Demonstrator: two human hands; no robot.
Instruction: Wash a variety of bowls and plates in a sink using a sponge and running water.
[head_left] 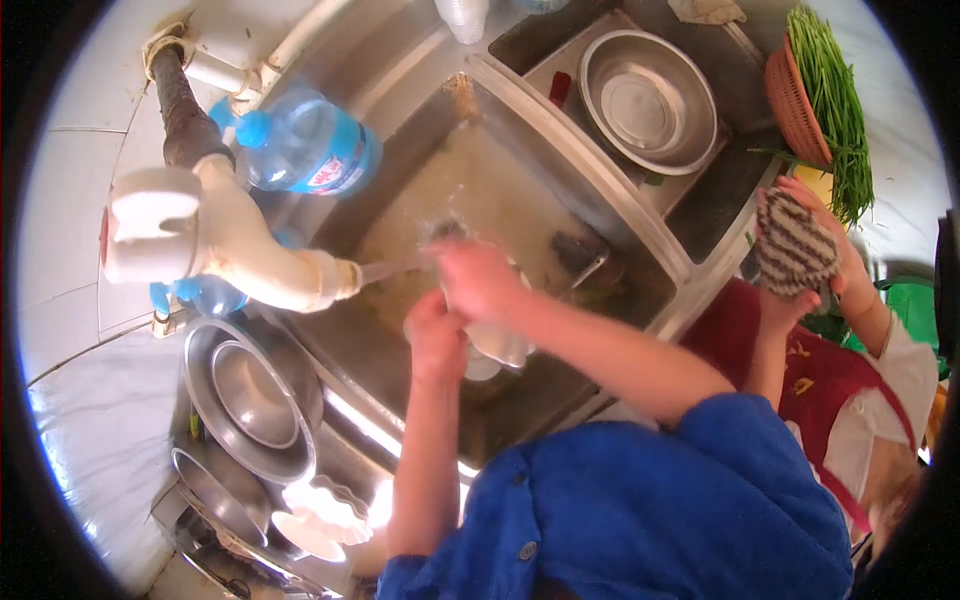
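Over the large sink basin (650,262), my left hand (437,338) is closed on a white bowl with a scalloped rim (506,343). My right hand (477,280) is blurred, its fingers bunched against the bowl's far side. A small dark lump (447,231) shows at those fingertips, too smeared to name. From the pale plastic tap (270,258) a stream of water runs toward my hands and splashes. Cloudy water (510,200) covers the basin's bottom, and a dark object with a light handle-like strip (578,252) lies in it.
Blue-tinted plastic bottles (315,150) stand by the tap. Metal bowls (250,395) and white scalloped dishes (325,515) sit at left. Another metal bowl (648,100) rests in the far basin, near a basket (795,105) of greens. A person's hands (848,265) hold a striped cloth (795,243) at right.
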